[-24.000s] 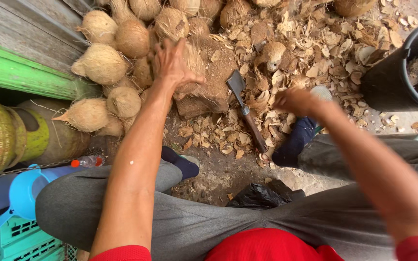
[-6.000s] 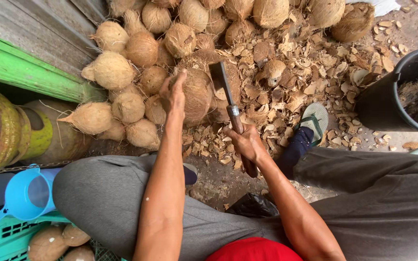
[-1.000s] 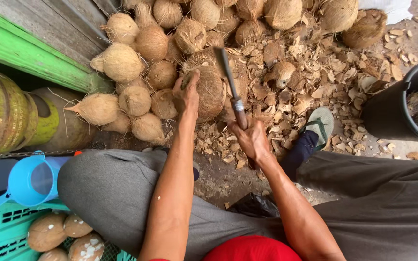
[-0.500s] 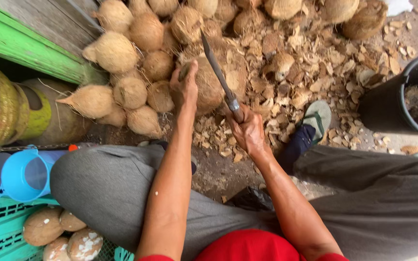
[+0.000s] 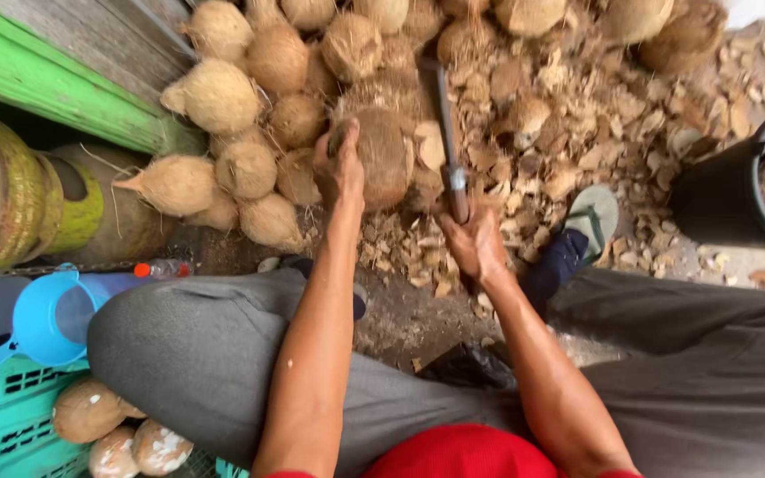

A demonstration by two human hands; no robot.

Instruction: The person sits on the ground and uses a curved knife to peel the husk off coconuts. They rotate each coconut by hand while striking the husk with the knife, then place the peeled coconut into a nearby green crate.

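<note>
— What does the coconut [image 5: 381,152] look like?

— Brown, rough and fibrous, roughly oval, with a paler patch of stripped husk along its right side. It sits on the ground just in front of the person's knees, at the near edge of a heap of husked coconuts [image 5: 250,106].

— And the hands?

— The left hand [image 5: 338,168] is curled over the coconut's left flank, fingers wrapped onto the top, pinning it. The right hand [image 5: 475,243] is closed tight round the handle of a cleaver [image 5: 446,133], whose long grey blade points away from the person and lies just beside the coconut's right side; whether the edge touches the husk I cannot tell.

— How much room is there around it?

— Little on the left and behind: coconuts press against it there, and beyond them runs a green-edged wooden wall [image 5: 64,80]. To the right the ground is strewn with husk chips [image 5: 577,133], loose and low, reaching to a black bucket [image 5: 719,199] near the right edge. A sandalled foot [image 5: 582,235] rests between the right hand and that bucket. Nearer the person, the grey-trousered legs close in both sides, leaving a narrow strip of bare ground between them. At lower left, well apart, a green crate [image 5: 19,407] holds peeled coconuts beside a blue funnel [image 5: 46,319].
</note>
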